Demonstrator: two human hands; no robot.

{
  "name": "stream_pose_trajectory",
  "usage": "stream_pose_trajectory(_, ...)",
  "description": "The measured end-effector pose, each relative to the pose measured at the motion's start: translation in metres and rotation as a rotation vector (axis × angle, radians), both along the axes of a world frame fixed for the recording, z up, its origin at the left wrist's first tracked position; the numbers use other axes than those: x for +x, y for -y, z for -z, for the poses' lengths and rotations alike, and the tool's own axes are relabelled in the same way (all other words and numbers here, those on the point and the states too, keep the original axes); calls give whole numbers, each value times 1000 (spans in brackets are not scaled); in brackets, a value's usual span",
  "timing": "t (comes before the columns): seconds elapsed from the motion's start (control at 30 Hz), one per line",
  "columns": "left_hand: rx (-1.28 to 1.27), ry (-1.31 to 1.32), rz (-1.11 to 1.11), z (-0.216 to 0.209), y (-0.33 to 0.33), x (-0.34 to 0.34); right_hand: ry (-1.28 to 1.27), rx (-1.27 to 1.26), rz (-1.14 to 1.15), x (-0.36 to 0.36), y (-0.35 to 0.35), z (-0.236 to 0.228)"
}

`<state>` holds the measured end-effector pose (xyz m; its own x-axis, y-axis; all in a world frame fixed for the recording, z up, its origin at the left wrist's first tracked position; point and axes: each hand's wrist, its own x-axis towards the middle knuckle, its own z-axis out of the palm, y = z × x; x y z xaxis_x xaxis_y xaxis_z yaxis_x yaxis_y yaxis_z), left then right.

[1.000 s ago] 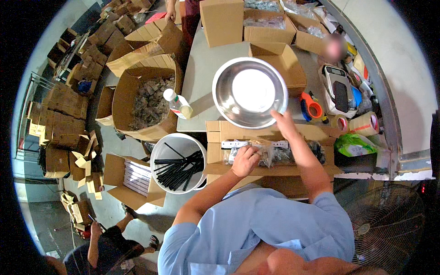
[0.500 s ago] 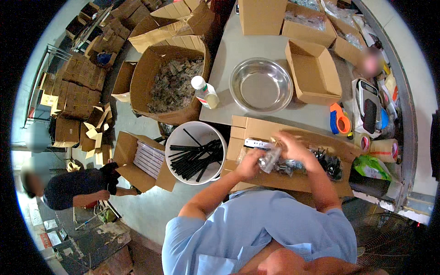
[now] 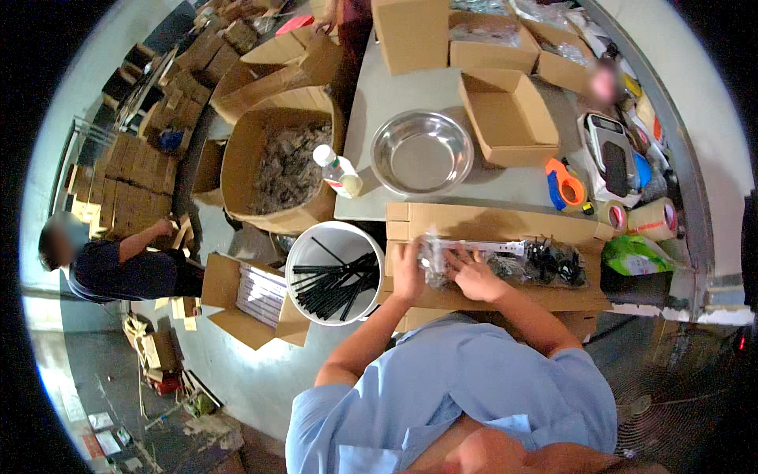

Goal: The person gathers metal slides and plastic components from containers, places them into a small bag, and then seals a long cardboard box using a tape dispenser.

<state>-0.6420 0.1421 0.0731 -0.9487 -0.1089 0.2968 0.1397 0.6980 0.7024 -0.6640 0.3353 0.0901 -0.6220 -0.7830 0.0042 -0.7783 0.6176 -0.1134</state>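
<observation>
An open cardboard box [image 3: 572, 229] lies in front of me. Inside are a long pale perforated metal strip [image 3: 505, 247], clear plastic bags and a cluster of black parts [image 3: 557, 265]. At its left end, my left hand [image 3: 407, 272] has its fingers closed at the edge of a clear plastic bag [image 3: 431, 259]; what is in the bag is too blurred to tell. My right hand [image 3: 475, 278] rests on the bags just right of it, palm down, with fingers spread. It touches the near side of the strip.
A white bucket of black rods [image 3: 297, 243] stands left of the box, beside a carton of white packs [image 3: 260, 296]. On the table are a steel bowl [image 3: 422, 154], a bottle [image 3: 338, 172], a small carton [image 3: 513, 118] and an orange tape dispenser [image 3: 565, 186]. A co-worker [image 3: 118, 268] is far left.
My hands have lowered the clear bag into the box's left end and moved apart. My right hand has spread its fingers. The co-worker at left has shifted, one arm now reaching out.
</observation>
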Motion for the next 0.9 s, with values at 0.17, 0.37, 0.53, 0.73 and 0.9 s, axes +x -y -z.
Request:
stream_pose_trajectory(0.17, -318, 64, 382, 5, -45, 1, 321, -594, 319, -35, -44, -34)
stream_pose_trajectory(0.37, -602, 286, 683, 3, -63, 5, 196, -9, 753, -80, -102, -5)
stream_pose_trajectory(0.53, -708, 577, 979, -72, -31, 17, 165, -5, 742, -66, -114, -3)
stream_pose_trajectory(0.73, -609, 177, 564, -51, -24, -11, 251, 163, 481, -18, -124, -66)
stream_pose_trajectory(0.9, -645, 327, 502, -54, -24, -38, 230, 159, 430, 4, -132, -50)
